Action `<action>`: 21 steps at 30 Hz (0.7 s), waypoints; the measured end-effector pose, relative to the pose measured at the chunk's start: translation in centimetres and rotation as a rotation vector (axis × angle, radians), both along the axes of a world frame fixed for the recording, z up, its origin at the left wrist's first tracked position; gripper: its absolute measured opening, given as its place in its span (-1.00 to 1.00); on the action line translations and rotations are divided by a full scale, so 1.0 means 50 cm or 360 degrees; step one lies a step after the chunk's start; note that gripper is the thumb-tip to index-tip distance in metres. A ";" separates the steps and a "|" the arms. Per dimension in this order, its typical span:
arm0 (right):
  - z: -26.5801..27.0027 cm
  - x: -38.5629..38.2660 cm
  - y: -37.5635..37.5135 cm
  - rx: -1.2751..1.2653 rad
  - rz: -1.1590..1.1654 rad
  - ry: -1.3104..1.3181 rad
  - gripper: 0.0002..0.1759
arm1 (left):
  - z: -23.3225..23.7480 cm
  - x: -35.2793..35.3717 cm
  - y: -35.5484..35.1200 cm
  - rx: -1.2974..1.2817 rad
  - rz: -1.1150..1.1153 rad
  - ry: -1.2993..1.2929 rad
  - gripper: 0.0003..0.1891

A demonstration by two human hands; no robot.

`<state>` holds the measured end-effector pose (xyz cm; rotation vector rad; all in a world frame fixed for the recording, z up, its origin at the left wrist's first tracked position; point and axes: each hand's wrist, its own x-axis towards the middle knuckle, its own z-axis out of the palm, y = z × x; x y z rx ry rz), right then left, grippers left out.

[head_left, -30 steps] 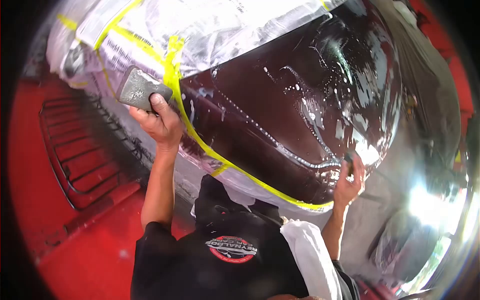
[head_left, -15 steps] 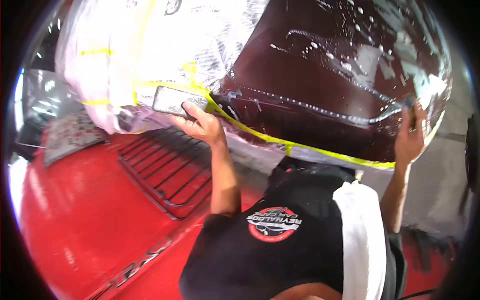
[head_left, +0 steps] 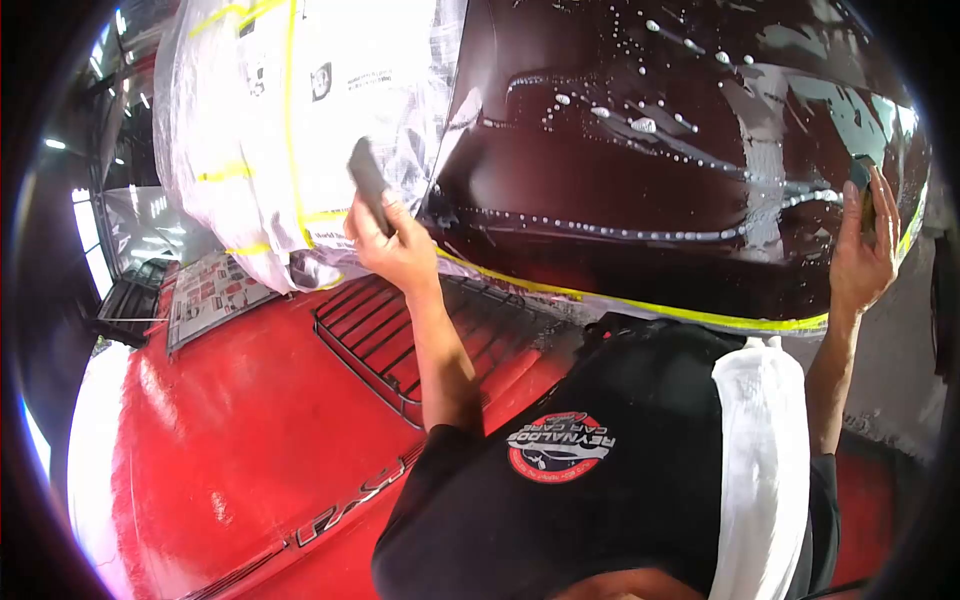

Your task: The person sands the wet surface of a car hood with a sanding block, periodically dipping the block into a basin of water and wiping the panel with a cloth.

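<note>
Two blocks are gripped in the fingers, gray block (head_left: 368,172) in left hand (head_left: 400,252), dark block (head_left: 861,172) in right hand (head_left: 862,265), beside a masked maroon panel (head_left: 590,190), suds (head_left: 643,125) unwiped.

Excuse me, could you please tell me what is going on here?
A person in a black T-shirt is at a glossy dark panel marked with white drops and streaks. Their right hand holds a small dark block at its far right side. Their left hand grips a flat grey block in front of the plastic sheeting, which is bound with yellow tape.
</note>
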<state>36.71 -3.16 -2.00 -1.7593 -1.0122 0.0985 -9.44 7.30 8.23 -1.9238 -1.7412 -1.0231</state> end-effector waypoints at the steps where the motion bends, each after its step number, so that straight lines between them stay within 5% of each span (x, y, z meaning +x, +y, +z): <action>1: 0.002 -0.002 0.004 -0.0019 -0.0011 0.0021 -0.66 | 0.000 0.009 0.013 -0.0062 -0.0141 0.0081 -0.73; 6: -0.023 -0.005 0.023 -0.0066 0.0057 -0.0099 -0.67 | 0.003 0.087 0.155 -0.0125 -0.0711 0.0662 -0.60; 11: 0.014 -0.016 0.053 -0.0039 0.0098 -0.0106 -0.67 | 0.004 0.104 0.221 -0.0490 -0.1046 0.0710 -0.57; 21: 0.028 -0.053 0.030 -0.0146 -0.0024 -0.0035 -0.64 | 0.020 -0.029 -0.068 -0.0913 -0.0857 0.0744 -0.61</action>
